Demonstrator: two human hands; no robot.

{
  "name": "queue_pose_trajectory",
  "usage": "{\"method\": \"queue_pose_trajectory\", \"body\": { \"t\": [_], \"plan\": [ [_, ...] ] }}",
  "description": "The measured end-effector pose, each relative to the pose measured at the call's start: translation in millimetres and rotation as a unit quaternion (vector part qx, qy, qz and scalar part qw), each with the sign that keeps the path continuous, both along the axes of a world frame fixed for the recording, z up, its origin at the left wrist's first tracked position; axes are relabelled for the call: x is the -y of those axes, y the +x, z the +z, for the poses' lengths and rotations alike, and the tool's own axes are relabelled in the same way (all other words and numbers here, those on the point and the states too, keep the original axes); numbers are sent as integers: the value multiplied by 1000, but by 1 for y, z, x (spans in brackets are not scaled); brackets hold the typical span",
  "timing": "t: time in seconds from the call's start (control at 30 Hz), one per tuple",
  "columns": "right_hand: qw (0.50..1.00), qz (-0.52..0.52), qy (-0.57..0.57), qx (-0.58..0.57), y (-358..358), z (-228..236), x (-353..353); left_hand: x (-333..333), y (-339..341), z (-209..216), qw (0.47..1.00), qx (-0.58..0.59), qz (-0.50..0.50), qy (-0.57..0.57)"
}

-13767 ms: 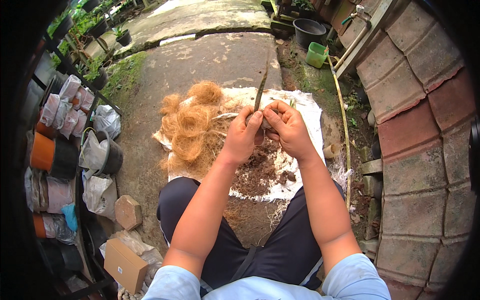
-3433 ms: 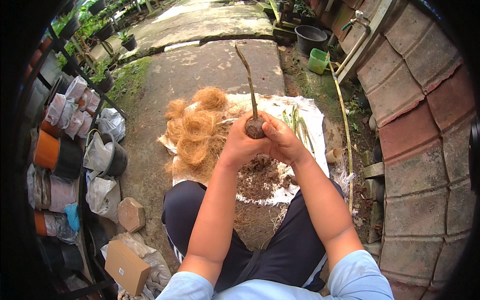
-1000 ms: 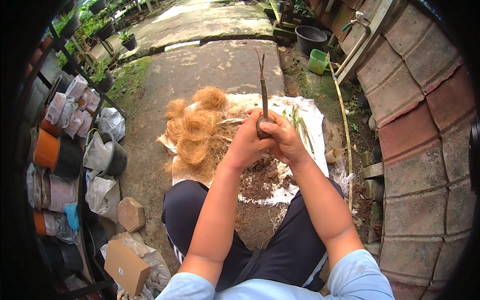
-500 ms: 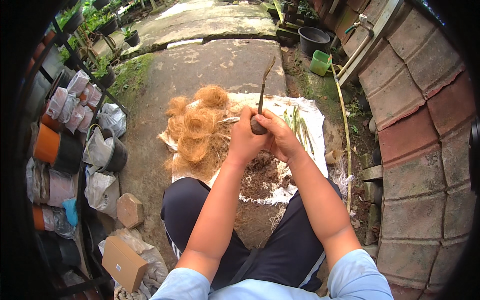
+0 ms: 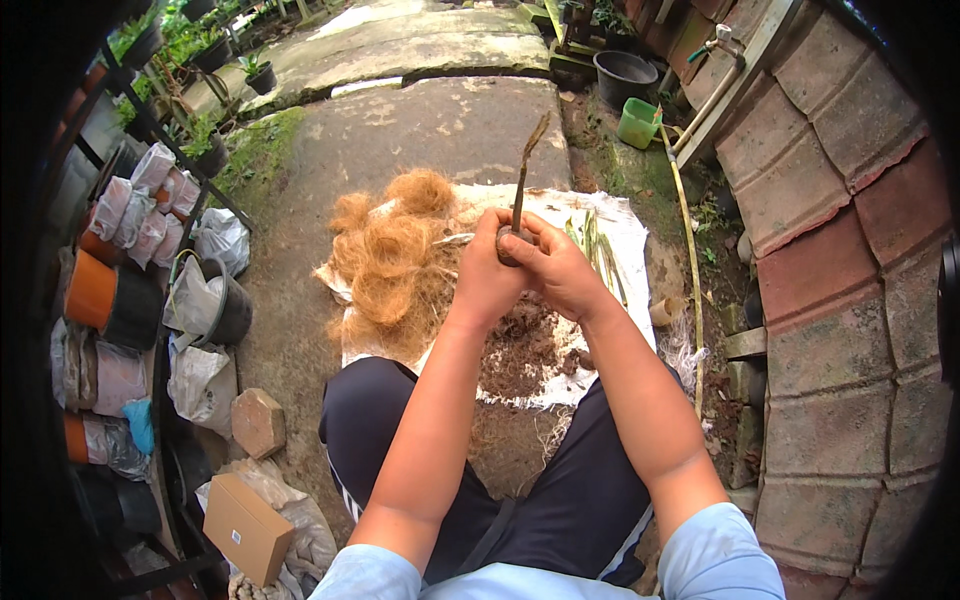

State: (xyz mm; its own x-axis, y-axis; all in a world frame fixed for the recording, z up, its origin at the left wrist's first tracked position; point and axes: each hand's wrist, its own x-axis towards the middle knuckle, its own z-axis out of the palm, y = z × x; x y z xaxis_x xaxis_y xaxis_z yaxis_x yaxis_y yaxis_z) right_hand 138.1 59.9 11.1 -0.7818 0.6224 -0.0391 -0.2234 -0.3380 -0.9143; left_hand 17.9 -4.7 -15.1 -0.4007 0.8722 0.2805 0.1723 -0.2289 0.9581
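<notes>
Both my hands are closed around a dark brown soil ball (image 5: 514,249) with a thin dark plant stem (image 5: 519,185) standing up from it. My left hand (image 5: 486,268) grips the ball's left side, and my right hand (image 5: 562,268) presses on it from the right, thumb across the front. The fingers hide much of the ball. Below them, loose brown soil (image 5: 520,355) lies on a white woven sheet (image 5: 625,235). Tangled tan fibre (image 5: 395,250) is heaped on the sheet's left part. Long green leaves or stalks (image 5: 597,250) lie on its right.
Shelves with potted plants and bagged pots (image 5: 115,300) line the left. Nearby are a black bucket (image 5: 235,310), a hexagonal block (image 5: 258,422) and a cardboard box (image 5: 248,528). On the right are a green container (image 5: 638,124), a black basin (image 5: 624,76), a yellowish hose (image 5: 690,260) and roof tiles (image 5: 830,370).
My right fingers have shifted up and round the soil ball, and its stem has moved very slightly left. Both hands stay in nearly the same place.
</notes>
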Motion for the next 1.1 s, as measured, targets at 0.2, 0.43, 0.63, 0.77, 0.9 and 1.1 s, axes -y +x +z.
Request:
{"method": "queue_pose_trajectory", "body": {
  "t": [0.2, 0.43, 0.63, 0.77, 0.9, 1.1],
  "plan": [
    [996, -29, -81, 4, 4, 4, -2, 5, 1, 6, 1000, -10, -28, 1],
    [998, -8, -64, -9, 0, -9, -3, -3, 1, -9, 999, -45, -6, 2],
    [998, 16, 54, 11, 8, -12, -7, 0, -4, -8, 998, -17, -50, -17],
    [948, -23, 275, 161, 12, -11, -7, 3, -7, -4, 995, -11, -91, -50],
    [916, -13, 340, 213, 15, -9, -3, 6, -8, -8, 993, -1, -98, -61],
    [989, -26, 109, 98, 17, -64, -36, 12, -14, -1, 987, -15, -115, -115]
  ]
}}
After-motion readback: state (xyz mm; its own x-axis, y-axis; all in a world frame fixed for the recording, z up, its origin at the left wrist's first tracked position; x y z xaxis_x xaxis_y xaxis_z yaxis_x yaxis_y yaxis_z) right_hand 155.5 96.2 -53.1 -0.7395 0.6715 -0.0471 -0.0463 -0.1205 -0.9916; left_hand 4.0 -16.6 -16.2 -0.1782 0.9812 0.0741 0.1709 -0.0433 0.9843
